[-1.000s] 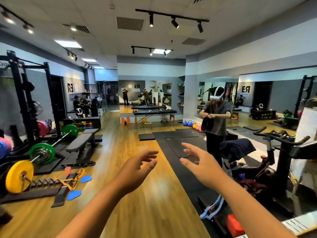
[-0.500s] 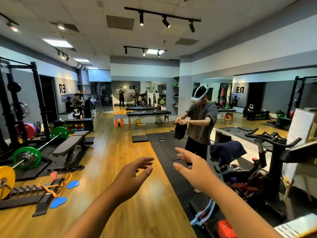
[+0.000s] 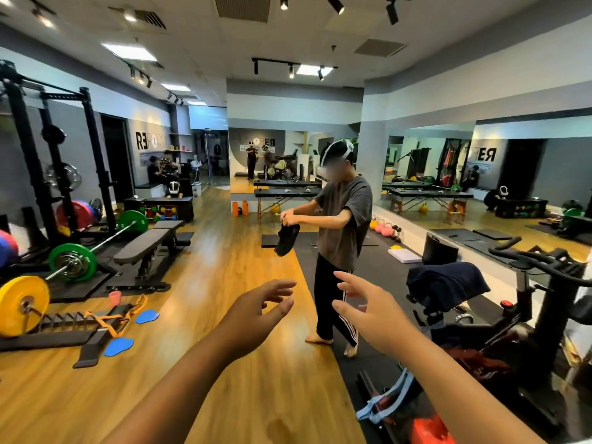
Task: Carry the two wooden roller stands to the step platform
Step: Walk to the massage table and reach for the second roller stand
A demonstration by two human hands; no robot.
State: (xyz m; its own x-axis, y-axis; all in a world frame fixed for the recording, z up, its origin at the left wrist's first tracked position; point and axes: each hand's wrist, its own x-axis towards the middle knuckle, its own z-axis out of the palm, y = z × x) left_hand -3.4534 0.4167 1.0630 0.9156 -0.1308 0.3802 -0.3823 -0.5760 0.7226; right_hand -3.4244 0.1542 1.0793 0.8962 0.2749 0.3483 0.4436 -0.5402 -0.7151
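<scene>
My left hand (image 3: pixel 256 318) and my right hand (image 3: pixel 368 310) are stretched out in front of me at chest height, palms facing each other, fingers spread, holding nothing. No wooden roller stands and no step platform can be made out in this view. Below my hands lies wooden floor (image 3: pixel 250 395).
A person in a grey shirt (image 3: pixel 342 238) stands close ahead holding black shoes, partly on the black mat (image 3: pixel 378 270). An exercise bike (image 3: pixel 519 302) stands at the right. A weight bench (image 3: pixel 150 248), a barbell with coloured plates (image 3: pixel 72 262) and a rack fill the left.
The person in the grey shirt has come much closer and turned to the left with the shoes. My view has moved forward; my hands stay raised and spread.
</scene>
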